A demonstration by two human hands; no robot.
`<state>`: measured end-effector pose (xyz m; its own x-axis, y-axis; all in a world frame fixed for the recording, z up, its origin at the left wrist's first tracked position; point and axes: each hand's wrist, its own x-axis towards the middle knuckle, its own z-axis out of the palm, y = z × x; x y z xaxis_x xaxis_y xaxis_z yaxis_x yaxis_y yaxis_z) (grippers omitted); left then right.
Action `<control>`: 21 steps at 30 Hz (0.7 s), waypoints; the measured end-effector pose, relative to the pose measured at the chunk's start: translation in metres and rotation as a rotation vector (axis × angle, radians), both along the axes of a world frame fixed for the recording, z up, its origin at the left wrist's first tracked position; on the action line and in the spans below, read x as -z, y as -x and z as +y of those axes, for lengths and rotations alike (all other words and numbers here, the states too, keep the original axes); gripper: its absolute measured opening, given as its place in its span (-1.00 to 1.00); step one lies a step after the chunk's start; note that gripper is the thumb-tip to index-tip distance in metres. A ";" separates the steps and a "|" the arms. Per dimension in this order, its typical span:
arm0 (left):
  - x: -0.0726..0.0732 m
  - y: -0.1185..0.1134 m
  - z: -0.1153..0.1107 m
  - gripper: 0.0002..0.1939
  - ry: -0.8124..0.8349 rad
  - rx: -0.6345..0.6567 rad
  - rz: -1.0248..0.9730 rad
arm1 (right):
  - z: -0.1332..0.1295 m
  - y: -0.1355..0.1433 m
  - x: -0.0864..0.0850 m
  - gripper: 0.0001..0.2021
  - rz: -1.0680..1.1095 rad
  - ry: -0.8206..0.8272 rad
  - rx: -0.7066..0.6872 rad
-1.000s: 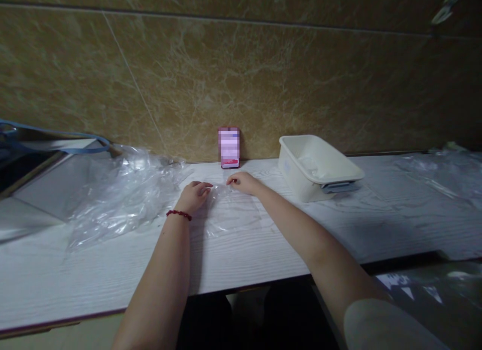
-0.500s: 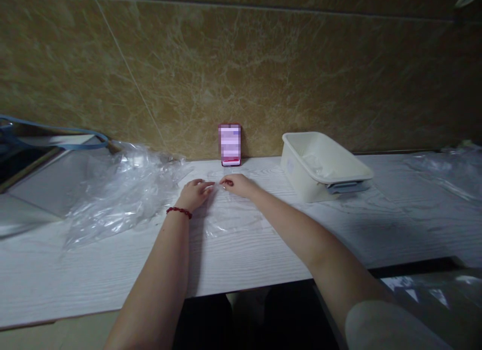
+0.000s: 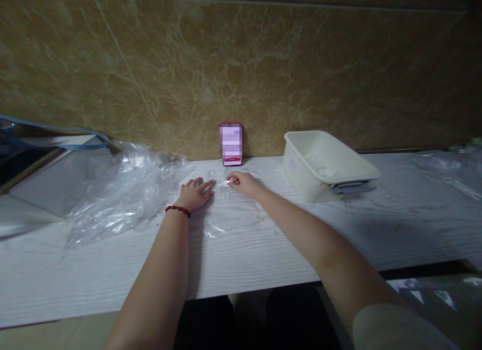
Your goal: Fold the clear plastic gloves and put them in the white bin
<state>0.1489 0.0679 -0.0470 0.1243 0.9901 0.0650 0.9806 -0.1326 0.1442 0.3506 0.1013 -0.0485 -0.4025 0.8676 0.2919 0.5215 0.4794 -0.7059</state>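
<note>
A clear plastic bag (image 3: 233, 214) lies flat on the white wood-grain table (image 3: 241, 267) between my arms. My left hand (image 3: 196, 193), with a red bead bracelet at the wrist, rests at the bag's upper left edge, fingers spread and holding nothing. My right hand (image 3: 241, 183) is closed in a pinch on the bag's top edge, a short way right of my left fingertips.
A phone (image 3: 232, 144) leans on the marbled wall. Right of it stands a white bin (image 3: 301, 171) with clear plastic inside. Crumpled clear plastic (image 3: 128, 189) lies at left beside a white box (image 3: 56, 184); more plastic (image 3: 455, 166) lies far right.
My right hand has moved slightly right with the bag's edge, widening the gap to my left hand. The left fingers have spread more.
</note>
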 end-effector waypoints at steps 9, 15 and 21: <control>-0.012 -0.006 -0.004 -0.66 -0.029 0.020 -0.012 | 0.000 0.006 -0.001 -0.85 0.084 -0.044 -0.061; -0.008 -0.007 -0.002 -0.66 -0.040 0.025 -0.057 | -0.001 0.007 -0.009 -0.83 0.151 -0.053 -0.031; -0.006 -0.011 0.002 -0.62 -0.047 0.010 -0.117 | 0.000 0.006 -0.009 -0.79 0.125 -0.068 -0.064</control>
